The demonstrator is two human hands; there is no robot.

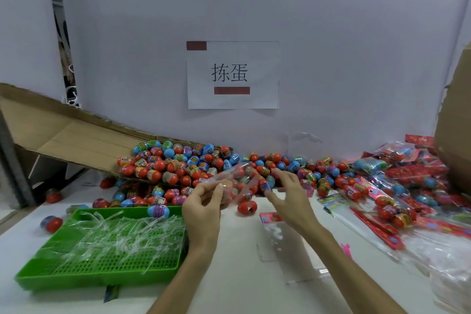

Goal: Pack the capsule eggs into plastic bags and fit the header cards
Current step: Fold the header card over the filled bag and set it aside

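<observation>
The left hand (204, 201) is raised over the surface (237, 283), its thumb and curled fingers pinching one end of a clear bag (239, 177); the bag runs up and to the right, toward the right hand (289, 195); that hand's fingers are loosely spread, their tips at the bag's far end beside a blue-and-red egg (265, 185), and I cannot tell whether they pinch it or only touch it; a few eggs seem to show through the bag, but blur hides whether they are inside it.

Just below the bag a red egg half (246, 208) lies on the surface; near the right wrist lie flat empty bags (280, 234), a pink card at their top edge.

Behind the hands spreads the egg heap (204, 163), spilling from a tilted cardboard box (66, 130) at the left and reaching along the wall (344, 33); a paper sign (233, 75) hangs on the wall above.

To the left sits a green tray (33, 278) holding clear strips (114, 234), one blue egg (158, 210) on its far rim; to the right lie packed bags (397, 181) and red header cards (377, 228).
</observation>
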